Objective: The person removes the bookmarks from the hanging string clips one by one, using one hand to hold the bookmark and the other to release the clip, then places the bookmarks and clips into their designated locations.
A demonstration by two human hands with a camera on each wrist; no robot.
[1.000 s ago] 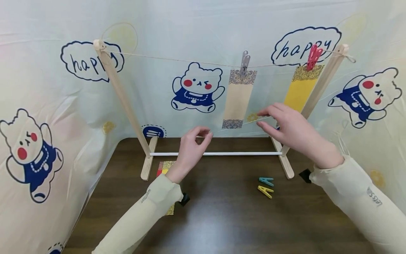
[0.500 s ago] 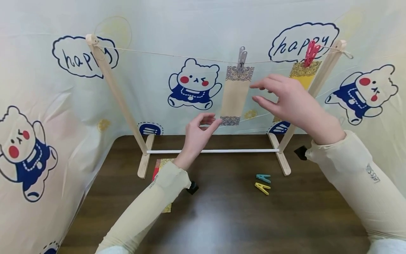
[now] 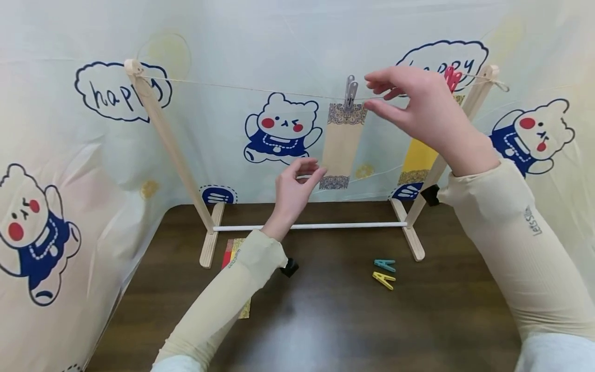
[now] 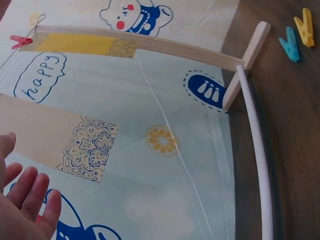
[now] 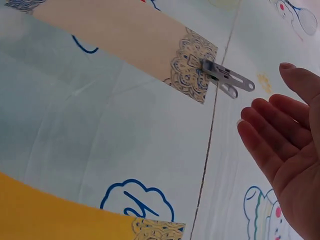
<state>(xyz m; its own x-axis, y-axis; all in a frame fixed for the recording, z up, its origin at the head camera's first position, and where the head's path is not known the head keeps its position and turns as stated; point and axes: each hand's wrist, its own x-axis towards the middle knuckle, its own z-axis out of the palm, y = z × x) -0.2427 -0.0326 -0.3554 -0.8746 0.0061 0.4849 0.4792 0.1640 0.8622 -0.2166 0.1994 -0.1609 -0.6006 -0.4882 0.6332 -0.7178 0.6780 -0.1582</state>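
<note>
As I tally from my station, two hands, four clothespins and two hanging strips show. One string (image 3: 232, 87) crosses the upper frame between two wooden posts (image 3: 168, 144), and it's carrying the grey clothespin (image 3: 351, 95), right of centre, and the red clothespin (image 3: 451, 79), upper right. The other pair, a teal clothespin (image 3: 380, 263) and a yellow clothespin (image 3: 381, 278), lies lower right on the dark table (image 3: 334, 315). Grey grips the beige strip (image 3: 343, 147); red has the yellow strip (image 3: 420, 155). Lower left, coloured paper (image 3: 226, 257) runs under a sleeve (image 3: 209, 310), so I can't count those pieces. Now the right hand (image 3: 418, 106): upper right, thumb and fingers apart, just right of the grey clothespin, a gap showing in the right wrist view. And the left hand (image 3: 296, 188), mid-frame, thumb and fingers apart too, sits by the beige strip's lower left edge; touching or not, I can't tell.
</note>
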